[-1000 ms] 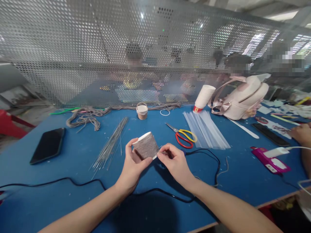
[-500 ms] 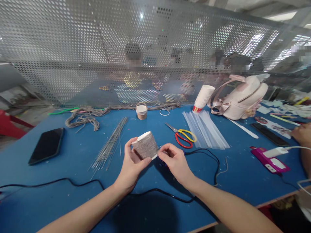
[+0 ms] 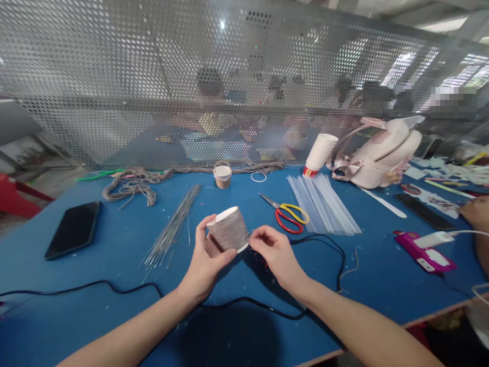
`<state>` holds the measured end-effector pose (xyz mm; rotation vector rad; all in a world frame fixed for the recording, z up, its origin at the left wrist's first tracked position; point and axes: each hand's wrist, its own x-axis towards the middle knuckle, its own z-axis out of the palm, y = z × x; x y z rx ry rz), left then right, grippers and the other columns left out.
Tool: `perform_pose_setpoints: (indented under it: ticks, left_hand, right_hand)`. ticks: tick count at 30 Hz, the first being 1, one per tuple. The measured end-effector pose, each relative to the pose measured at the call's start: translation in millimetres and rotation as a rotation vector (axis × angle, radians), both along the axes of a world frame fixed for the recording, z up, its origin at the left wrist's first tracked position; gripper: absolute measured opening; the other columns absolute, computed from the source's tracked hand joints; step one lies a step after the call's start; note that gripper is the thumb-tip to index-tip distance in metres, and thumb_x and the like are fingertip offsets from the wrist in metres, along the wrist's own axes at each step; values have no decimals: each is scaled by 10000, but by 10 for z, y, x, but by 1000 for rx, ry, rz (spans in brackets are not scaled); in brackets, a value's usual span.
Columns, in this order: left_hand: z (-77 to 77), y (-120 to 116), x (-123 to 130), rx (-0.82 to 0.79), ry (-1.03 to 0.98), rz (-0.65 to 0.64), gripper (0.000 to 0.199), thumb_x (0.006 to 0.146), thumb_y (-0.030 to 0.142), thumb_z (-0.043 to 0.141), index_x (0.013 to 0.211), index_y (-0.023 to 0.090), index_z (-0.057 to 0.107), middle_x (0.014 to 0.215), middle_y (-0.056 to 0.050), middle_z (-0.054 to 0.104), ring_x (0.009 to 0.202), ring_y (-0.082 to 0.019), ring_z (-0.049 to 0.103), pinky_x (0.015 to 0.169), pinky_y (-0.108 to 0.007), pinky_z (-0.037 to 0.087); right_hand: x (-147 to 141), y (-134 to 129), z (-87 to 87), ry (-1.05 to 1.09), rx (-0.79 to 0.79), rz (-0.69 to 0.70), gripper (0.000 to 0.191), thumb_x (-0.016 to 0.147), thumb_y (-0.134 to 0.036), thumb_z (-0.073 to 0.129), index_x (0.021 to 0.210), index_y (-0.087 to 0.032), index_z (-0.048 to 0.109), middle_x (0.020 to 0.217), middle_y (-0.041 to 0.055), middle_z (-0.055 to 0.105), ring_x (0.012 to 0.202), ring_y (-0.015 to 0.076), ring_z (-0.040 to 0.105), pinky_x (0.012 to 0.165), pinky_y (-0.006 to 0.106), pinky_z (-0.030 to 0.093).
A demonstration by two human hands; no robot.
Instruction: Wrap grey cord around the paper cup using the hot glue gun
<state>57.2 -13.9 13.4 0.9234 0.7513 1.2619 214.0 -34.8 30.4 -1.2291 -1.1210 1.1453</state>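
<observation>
My left hand (image 3: pixel 205 260) holds a short white cup (image 3: pixel 229 230) tilted on its side above the blue table. Grey cord is wound closely round the cup's wall, leaving its white edges bare. The thumb presses near the lower edge, with the other fingers round the far end. My right hand (image 3: pixel 275 255) is closed in a pinch at the cup's lower right edge. Whatever sits between its fingertips is too small to make out. Beyond the hands lie scissors (image 3: pixel 292 216) with one red and one yellow handle.
Thin wires (image 3: pixel 173 224) and a black phone (image 3: pixel 72 229) lie left. Grey cord (image 3: pixel 132 184) and a small tub (image 3: pixel 222 176) stand behind. Rightward are clear plastic strips (image 3: pixel 324 206), stacked paper cups (image 3: pixel 320 153), a pink backpack (image 3: pixel 382 153), a purple power strip (image 3: pixel 424 251) and another person's hand (image 3: pixel 476 211).
My right fingertips have shifted very slightly right, away from the cup's edge. The cup has turned or tilted a little in my left hand.
</observation>
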Motion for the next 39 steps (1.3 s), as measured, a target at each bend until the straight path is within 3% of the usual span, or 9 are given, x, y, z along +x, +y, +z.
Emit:
perform_pose_setpoints:
  ticks: [13, 18, 24, 34, 39]
  left_hand:
    - [-46, 62, -33, -34, -37, -33, 847, 555, 202, 848, 1292, 351, 458, 1197, -44, 596, 1158, -271, 569, 1044, -469, 417]
    - [-8, 71, -25, -93, -79, -57, 937, 601, 196, 820, 1398, 405, 374, 1201, -57, 619, 1185, -296, 578, 1049, -522, 414]
    - [9, 53, -9, -93, -79, -65, 896, 573, 175, 826, 1349, 386, 432, 1204, -60, 621, 1141, -282, 602, 1021, -469, 441]
    - [-1, 50, -8, -70, 14, -31, 976, 558, 201, 854, 1364, 337, 321, 1153, -60, 620, 1078, -245, 615, 1037, -469, 405]
    - [-10, 65, -23, -42, 31, -14, 917, 562, 205, 849, 1324, 328, 355, 1174, -59, 603, 1075, -235, 600, 1022, -454, 414]
  right_hand:
    - [7, 15, -33, 30, -14, 11, 136, 717, -313, 650, 686, -192, 597, 631, -38, 529, 594, 116, 438, 572, 247, 356]
    - [-1, 17, -43, 59, -29, 21, 152, 693, -321, 662, 691, -190, 584, 606, -47, 506, 567, 108, 425, 551, 239, 347]
    - [-6, 12, -55, -11, 12, 37, 159, 721, -333, 651, 707, -194, 576, 609, -45, 507, 556, 109, 433, 524, 237, 354]
    - [-14, -30, -50, -57, 92, 47, 177, 788, -360, 620, 740, -190, 617, 619, -34, 536, 542, 104, 437, 523, 234, 386]
    - [-15, -50, -19, -160, 161, 68, 85, 746, -272, 630, 773, -196, 604, 670, -25, 541, 563, 110, 467, 526, 233, 409]
